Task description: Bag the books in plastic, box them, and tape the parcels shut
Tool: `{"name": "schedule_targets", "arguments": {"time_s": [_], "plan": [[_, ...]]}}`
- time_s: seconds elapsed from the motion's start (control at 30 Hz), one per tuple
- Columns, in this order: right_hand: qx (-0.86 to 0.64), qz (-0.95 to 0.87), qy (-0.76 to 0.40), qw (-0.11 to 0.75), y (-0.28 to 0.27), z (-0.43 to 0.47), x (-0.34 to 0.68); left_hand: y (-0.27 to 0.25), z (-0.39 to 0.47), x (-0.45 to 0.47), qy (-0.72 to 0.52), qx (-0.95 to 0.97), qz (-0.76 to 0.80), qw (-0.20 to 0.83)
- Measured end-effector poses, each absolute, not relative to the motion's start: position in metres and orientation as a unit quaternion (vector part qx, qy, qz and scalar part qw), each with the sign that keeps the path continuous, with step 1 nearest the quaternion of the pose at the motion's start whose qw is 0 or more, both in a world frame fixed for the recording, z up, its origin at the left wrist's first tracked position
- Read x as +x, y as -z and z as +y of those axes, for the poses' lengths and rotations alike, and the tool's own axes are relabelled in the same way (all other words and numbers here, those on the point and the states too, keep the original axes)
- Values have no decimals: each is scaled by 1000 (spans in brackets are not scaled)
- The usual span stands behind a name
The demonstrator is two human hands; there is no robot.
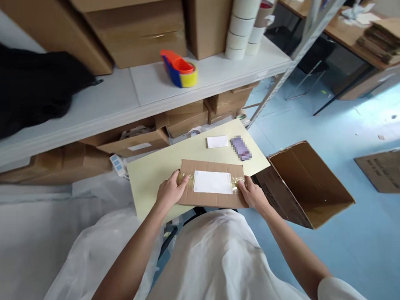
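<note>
Between my hands is a flat brown cardboard parcel (208, 201), held at the near edge of a pale yellow table (148, 169). A white label (212, 182) lies across its upper face, with shiny clear tape at both sides. My left hand (171, 191) grips the parcel's left end, thumb on top. At the right end my right hand (252, 193) has the same kind of hold, fingers around the edge. Farther back on the table lie a small stack of white paper (217, 142) and a blurred-out purple item (241, 147).
An open cardboard box (316, 185) stands on the floor to the right. Behind the table, a grey shelf (119, 93) carries a tape dispenser (180, 69), several stacked tape rolls (243, 26) and boxes. Clear plastic sheeting (102, 258) is at the lower left.
</note>
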State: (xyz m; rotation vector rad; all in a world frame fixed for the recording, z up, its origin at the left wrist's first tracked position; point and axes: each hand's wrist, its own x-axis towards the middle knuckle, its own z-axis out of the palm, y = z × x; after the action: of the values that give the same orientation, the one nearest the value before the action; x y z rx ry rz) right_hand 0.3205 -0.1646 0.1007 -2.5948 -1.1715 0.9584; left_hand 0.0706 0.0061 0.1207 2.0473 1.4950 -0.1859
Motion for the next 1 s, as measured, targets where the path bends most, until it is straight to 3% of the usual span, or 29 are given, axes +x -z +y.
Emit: {"name": "schedule_targets", "arguments": {"time_s": [0.23, 0.47, 0.6, 0.8, 1.0], "plan": [[-932, -184, -276, 144, -107, -276, 409, -125, -23, 236, 93, 844, 381, 365], [-958, 13, -147, 244, -85, -381, 493, -88, -80, 452, 80, 783, 153, 598], [-932, 29, -57, 358, -76, -407, 516, -85, -130, 538, 93, 747, 73, 654], [-898, 34, -56, 435, -59, -399, 500, -92, -133, 524, 107, 739, 73, 661], [-896, -64, -146, 415, -48, -366, 481, -87, -60, 406, 49, 694, 267, 666]]}}
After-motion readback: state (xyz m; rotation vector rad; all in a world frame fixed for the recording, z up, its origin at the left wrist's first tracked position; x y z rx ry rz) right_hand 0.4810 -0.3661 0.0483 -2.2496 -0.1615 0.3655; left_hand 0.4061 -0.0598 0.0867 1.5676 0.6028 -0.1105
